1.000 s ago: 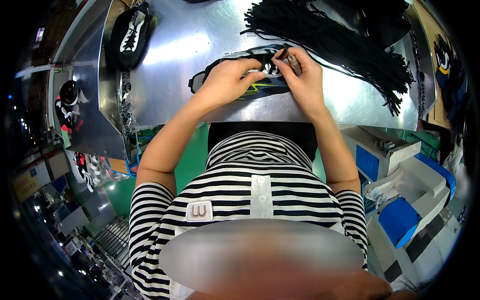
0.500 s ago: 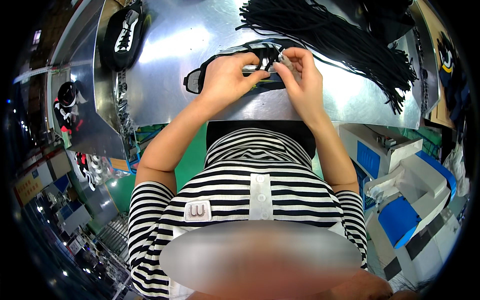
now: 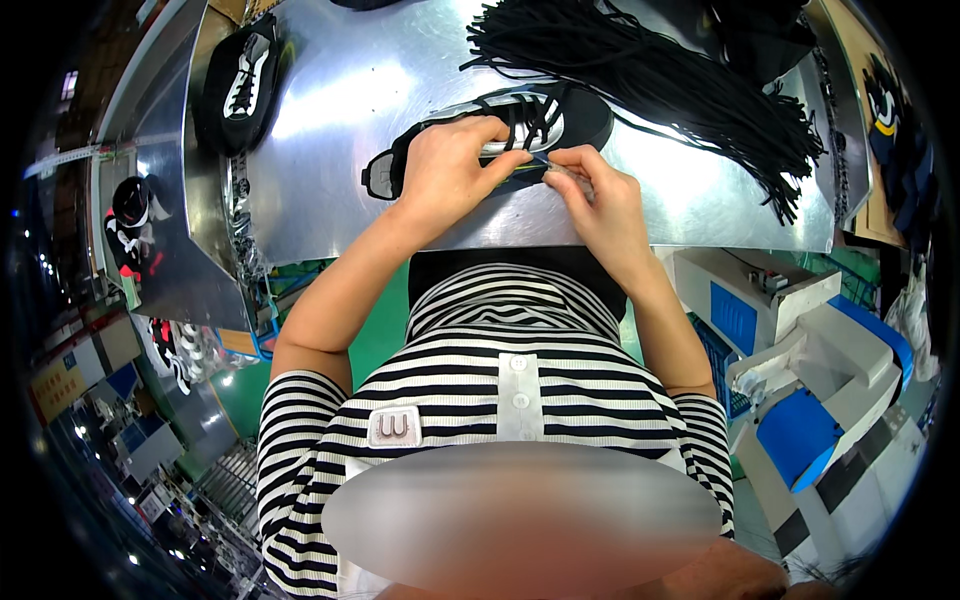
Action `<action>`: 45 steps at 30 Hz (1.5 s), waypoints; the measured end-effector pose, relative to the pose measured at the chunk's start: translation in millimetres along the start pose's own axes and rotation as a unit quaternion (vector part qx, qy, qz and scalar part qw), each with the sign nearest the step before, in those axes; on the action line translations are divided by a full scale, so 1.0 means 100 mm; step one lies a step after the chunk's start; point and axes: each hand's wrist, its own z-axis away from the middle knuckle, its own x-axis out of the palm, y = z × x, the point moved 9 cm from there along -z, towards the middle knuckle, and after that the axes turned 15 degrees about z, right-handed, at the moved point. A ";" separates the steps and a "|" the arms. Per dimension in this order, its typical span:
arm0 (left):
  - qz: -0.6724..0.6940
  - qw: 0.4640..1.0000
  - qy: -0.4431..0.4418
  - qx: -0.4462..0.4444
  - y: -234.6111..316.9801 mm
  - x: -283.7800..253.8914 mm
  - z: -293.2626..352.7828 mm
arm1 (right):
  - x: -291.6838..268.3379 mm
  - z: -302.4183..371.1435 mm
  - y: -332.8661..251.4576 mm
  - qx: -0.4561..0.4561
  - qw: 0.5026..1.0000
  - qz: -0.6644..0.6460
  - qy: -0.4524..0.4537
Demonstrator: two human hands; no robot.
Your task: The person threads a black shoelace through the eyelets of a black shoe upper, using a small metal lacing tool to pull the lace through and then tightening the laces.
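A black sneaker with white panels lies sideways on the metal tabletop, its toe to the right and its heel loop to the left. Black laces cross over its opening. My left hand wraps over the sneaker's middle, with thumb and index finger closed at its near side. Close by, my right hand pinches at the sneaker's near edge. Something small and pale shows among its fingers, mostly hidden. The fingertips of both hands nearly meet.
A thick bundle of black laces spreads across the right of the metal table. Another black and white shoe stands at the left beyond a raised edge. More shoes sit lower left. A white and blue machine stands at the right.
My right hand has moved down and slightly left, from the laces to the sneaker's near edge. The toe and the crossed laces now show. My left hand stays on the sneaker.
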 end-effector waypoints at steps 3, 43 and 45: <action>0.003 1.000 0.002 0.014 0.04 0.01 -0.01 | -0.01 0.00 0.01 0.010 1.000 -0.004 -0.005; -0.103 0.959 0.074 0.253 0.47 0.01 0.42 | 0.00 -0.19 -0.59 -0.174 0.954 0.243 0.003; -0.102 0.957 0.076 0.259 0.48 0.02 0.42 | 0.07 -0.22 -0.50 -0.139 0.961 0.237 -0.045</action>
